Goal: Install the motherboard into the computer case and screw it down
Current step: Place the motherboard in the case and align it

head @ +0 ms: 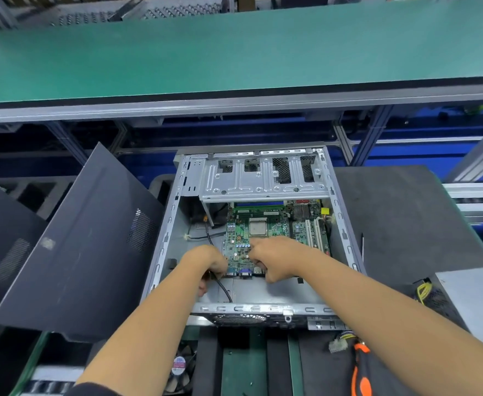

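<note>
op: head view, starting at the left. i see a dark side panel (pixel 74 247) leaning beside the open computer case (pixel 163 238), its vent holes facing me.

sup: and the hands?

op: my left hand (pixel 210 265) is inside the case at the near left corner of the motherboard (pixel 266 227). its fingers are curled down over the board's edge by the port row, right where a black cable (pixel 224 290) runs across the case floor. i cannot tell whether they grip the board, the cable or both.

sup: where does the board sit?

op: flat inside the case, toward the right wall, its far end tucked under the silver drive cage (pixel 263 178). the processor (pixel 258 226) shows just beyond my knuckles.

sup: right hand?

op: my right hand (pixel 274 260) is on the near edge of the board, fingers bent down and pinching the edge beside the blue port (pixel 245 272). the two hands are close together, nearly touching.

sup: anything further right?

op: a dark foam pad (pixel 406 218) beside the case, a power supply (pixel 474 298) with yellow wires (pixel 423 290) at the near right, and an orange and black screwdriver (pixel 361 372) lying near the bottom edge. the green workbench (pixel 234 52) runs across the far side.
</note>
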{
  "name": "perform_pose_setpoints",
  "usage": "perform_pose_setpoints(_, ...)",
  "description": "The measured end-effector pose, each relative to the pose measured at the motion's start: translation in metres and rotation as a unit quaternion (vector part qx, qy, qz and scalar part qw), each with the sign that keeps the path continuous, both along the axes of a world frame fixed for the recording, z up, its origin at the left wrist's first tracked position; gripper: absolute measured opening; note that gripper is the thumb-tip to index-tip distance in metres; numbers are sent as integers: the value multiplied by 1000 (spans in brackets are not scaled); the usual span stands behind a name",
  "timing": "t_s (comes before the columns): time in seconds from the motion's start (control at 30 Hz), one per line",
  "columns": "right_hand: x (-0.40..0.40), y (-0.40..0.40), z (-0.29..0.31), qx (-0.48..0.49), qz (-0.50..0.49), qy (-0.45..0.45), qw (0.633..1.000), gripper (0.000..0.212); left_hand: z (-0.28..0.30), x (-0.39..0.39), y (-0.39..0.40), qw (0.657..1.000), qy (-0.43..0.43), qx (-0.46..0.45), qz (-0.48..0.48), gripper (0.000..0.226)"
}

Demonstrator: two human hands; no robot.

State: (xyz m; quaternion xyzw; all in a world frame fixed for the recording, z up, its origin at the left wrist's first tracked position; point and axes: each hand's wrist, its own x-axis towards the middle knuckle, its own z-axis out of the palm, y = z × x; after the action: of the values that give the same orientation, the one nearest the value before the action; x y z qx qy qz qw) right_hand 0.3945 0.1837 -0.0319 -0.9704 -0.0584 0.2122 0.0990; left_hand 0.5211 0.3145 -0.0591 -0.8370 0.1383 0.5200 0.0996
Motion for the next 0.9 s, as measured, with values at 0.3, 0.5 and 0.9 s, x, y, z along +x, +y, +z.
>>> perform_pose_setpoints(0.3, -1, -1, -2, 14, -14, 12, 1000, 29, 27, 10, 9, 929, 131, -296, 178, 21)
perform_pose_setpoints(0.5, 7, -11, -1, 110, -126, 5, 986, 18, 25, 4, 0, 903, 152, -381, 125, 26)
perform_pose_setpoints(0.9, 12, -9, -1, 169, -178, -147, 958, 48, 23, 4, -5, 883, 101, -453, 69, 30)
